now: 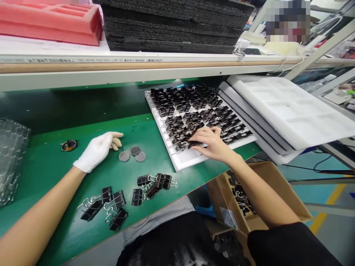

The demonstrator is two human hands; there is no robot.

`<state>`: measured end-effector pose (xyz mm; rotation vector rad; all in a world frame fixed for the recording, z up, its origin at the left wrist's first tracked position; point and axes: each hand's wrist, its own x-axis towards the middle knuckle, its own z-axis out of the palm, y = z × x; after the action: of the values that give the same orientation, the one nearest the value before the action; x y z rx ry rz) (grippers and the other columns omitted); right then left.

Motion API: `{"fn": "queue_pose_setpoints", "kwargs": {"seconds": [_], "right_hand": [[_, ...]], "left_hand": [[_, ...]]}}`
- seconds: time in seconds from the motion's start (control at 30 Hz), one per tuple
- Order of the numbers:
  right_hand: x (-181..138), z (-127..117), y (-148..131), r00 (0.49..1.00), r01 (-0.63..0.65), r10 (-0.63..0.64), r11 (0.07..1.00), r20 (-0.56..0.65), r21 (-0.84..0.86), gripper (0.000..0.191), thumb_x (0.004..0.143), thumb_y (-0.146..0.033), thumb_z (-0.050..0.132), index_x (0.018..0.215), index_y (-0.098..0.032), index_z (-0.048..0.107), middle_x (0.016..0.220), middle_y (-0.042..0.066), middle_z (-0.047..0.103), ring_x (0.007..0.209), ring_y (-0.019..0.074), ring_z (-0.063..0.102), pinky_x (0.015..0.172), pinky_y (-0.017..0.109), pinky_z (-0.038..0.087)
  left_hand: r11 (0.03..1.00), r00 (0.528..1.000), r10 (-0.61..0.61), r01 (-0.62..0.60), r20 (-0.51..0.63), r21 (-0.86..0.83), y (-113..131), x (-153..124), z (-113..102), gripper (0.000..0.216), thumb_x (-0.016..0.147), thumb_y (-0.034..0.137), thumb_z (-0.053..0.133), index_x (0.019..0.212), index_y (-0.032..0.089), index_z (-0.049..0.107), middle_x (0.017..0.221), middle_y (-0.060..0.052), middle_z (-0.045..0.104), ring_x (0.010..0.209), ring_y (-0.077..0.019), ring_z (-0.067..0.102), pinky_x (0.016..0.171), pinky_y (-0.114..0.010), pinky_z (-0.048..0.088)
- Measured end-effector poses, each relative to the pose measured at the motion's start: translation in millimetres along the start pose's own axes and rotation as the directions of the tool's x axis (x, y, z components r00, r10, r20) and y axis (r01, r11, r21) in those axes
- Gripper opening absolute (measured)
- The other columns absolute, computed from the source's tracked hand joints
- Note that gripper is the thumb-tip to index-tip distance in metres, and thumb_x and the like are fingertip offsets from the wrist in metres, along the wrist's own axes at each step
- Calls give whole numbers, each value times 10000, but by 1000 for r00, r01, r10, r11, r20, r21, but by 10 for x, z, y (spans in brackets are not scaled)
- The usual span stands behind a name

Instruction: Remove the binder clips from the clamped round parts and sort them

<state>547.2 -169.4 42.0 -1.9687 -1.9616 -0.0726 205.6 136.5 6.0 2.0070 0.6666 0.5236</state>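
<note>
My left hand [97, 149], in a white glove, rests on the green bench top [55, 162] with its fingers loosely curled and nothing in it. Just right of it lie three grey discs [132, 153]. My bare right hand [212, 142] reaches onto a white foam tray [191, 157] packed with several black binder clips [194, 111]; its fingers are bent down over the clips at the tray's near edge. Whether they grip one is hidden. Loose binder clips [155, 183] lie near the bench's front edge, with another group [107, 207] to the left.
A small round dark part [68, 145] lies left of my gloved hand. Clear plastic trays [11, 159] stand at the far left. White foam trays [291, 111] are stacked at the right. A cardboard box [277, 203] with clips sits below the bench. Pink foam [50, 22] and black foam [174, 26] sit on the shelf.
</note>
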Motion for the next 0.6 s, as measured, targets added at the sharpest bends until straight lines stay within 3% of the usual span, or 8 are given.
{"fn": "queue_pose_setpoints", "kwargs": {"seconds": [0.17,0.33,0.47,0.6], "right_hand": [[-7,23,75,1000,10,-8,988,10,-153,252,1010,-435,671,1126,-253,801,1314,152,611,1226,348,503,958,482,304],[17,-17,20,998,18,-5,971,56,-238,240,1016,-381,648,1162,-246,783,1374,170,549,1271,370,462,999,521,327],[10,-35,-20,994,-18,43,974,103,-224,232,997,-370,659,1179,-261,754,1388,163,551,1276,377,471,1008,535,347],[3,-21,-76,998,-25,33,990,54,-139,291,994,-455,663,1220,-279,718,1369,147,569,1274,361,492,1015,513,356]], "left_hand": [[1000,1000,-8,7,10,10,2,-3,5,733,1000,787,367,1206,174,710,902,-94,744,769,-210,687,765,-360,589],[1000,1000,-9,9,0,12,-6,-8,12,705,1001,780,374,1191,197,722,904,-92,752,766,-219,689,764,-373,592],[999,1000,-3,3,-6,33,-4,-6,18,713,986,797,378,1165,204,732,897,-90,758,762,-227,696,760,-376,598],[998,1000,-10,10,3,60,-27,-1,17,725,992,794,359,1190,206,735,929,-95,768,785,-231,708,779,-377,607]]}}
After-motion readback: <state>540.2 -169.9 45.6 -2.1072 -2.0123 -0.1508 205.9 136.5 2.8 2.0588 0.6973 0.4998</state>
